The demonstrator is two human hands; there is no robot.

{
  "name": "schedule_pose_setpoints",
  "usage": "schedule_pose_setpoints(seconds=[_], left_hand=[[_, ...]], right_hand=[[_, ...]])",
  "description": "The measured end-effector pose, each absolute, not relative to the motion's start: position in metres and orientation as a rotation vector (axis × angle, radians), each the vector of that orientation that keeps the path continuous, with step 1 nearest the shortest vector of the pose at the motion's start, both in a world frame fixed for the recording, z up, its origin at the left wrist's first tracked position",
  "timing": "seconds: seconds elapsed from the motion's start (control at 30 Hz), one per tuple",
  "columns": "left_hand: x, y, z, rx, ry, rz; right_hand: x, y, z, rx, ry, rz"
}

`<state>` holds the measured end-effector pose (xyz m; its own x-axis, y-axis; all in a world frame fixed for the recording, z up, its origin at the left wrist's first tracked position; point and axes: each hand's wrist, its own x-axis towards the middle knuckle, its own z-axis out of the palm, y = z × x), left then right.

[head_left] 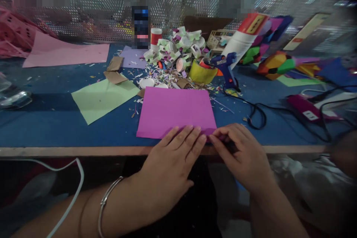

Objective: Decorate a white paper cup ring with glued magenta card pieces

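Note:
A sheet of magenta paper (177, 108) lies on the blue table close to its front edge, with a narrow strip along its near side folded. Across that fold my left hand (175, 156) rests flat, fingers stretched out. At the paper's near right corner my right hand (242, 152) pinches the folded edge between thumb and forefinger; its other fingers are curled. The fingertips of both hands almost meet there. Part of the near edge is hidden beneath my left fingers.
Light green paper (106, 98) lies left of the magenta sheet, pink paper (67, 54) farther back. Behind are paper scraps, a yellow tape roll (202, 72) and a blue glue gun (227, 68). Its black cable (259, 106) runs right towards a magenta power strip (302, 108).

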<state>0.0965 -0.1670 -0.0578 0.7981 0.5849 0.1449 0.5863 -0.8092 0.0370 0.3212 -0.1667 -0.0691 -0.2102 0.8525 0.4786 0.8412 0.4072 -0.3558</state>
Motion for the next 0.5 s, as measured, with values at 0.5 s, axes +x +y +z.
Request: schedule_pose_setpoints(seconds=[0.5], left_hand=[[0.104,-0.164,-0.069,-2.958,-1.022,-0.294]], right_hand=[[0.301,-0.201,-0.105,-1.319,-1.999,-0.448]])
